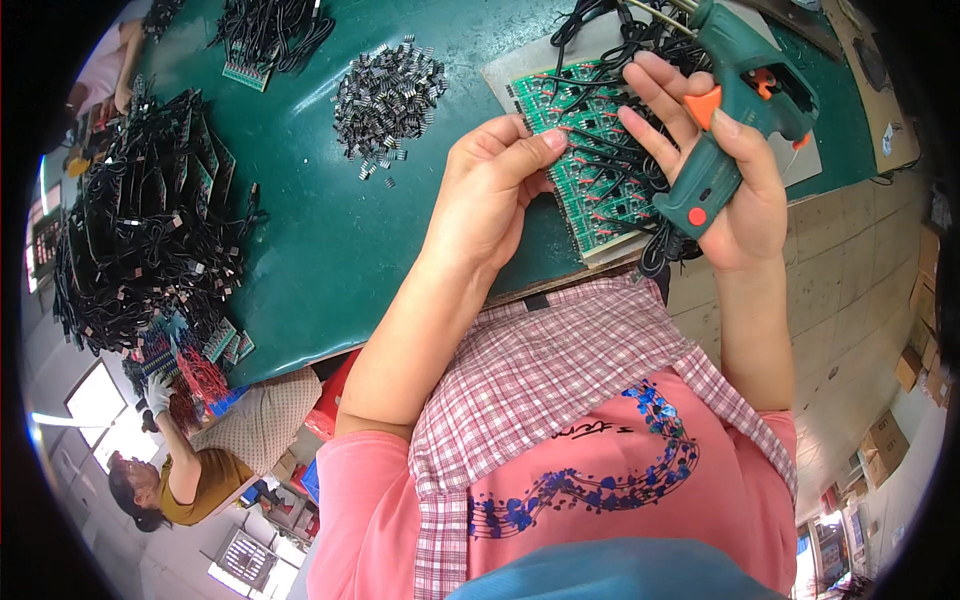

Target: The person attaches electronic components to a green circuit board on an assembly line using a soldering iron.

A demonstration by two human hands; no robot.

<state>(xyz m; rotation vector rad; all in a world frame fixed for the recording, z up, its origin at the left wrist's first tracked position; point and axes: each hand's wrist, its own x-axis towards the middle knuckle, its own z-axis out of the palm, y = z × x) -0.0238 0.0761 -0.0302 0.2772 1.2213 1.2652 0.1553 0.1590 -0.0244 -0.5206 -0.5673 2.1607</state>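
My left hand (pixel 480 195) grips the left edge of a green circuit board panel (pixel 575 205), thumb on top and fingers curled beneath. Rows of small parts, short red wires and black cables (pixel 610 150) run across that panel. In my right hand (pixel 750 215) is a dark green glue gun (pixel 735 50) with an orange trigger (pixel 703 107). Its handle lies against the palm under my thumb, while several fingers stretch out over the board. The nozzle end of the gun is not plain to see.
A heap of small black connectors (pixel 390 100) lies on the green table (pixel 300 220). Stacked boards with black cables (pixel 150 220) crowd the left side, and another cabled bundle (pixel 265 40) lies at the back. A co-worker (pixel 205 480) in a mustard top is at the lower left.
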